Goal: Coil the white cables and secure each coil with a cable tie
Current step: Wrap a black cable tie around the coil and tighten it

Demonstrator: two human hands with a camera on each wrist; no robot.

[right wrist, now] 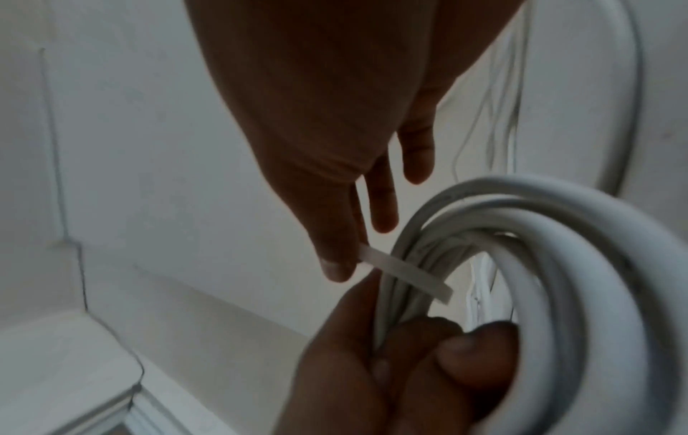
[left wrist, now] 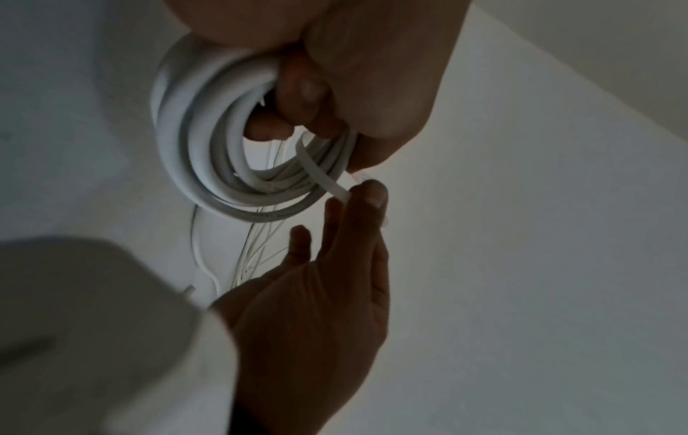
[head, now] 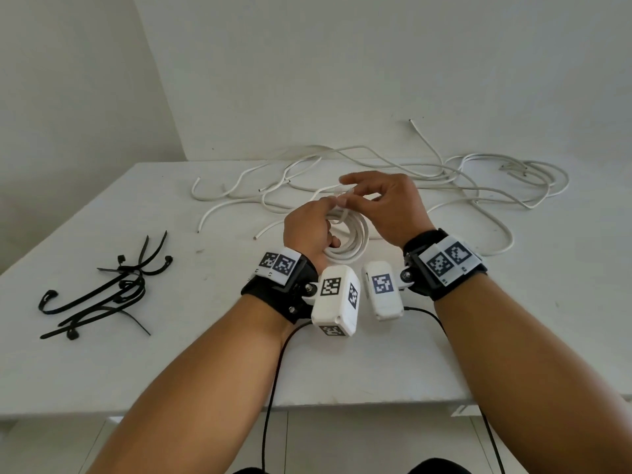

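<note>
Black cable ties (head: 102,295) left of left hand (head: 307,230)

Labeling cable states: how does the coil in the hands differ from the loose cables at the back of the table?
The coil is wound in tight stacked loops; the loose cables sprawl in open curves. The coil is gripped by the left hand, with a white tie that the right hand pinches across it; the loose cables lie untouched and untied on the table. Both are white round cable.
</note>
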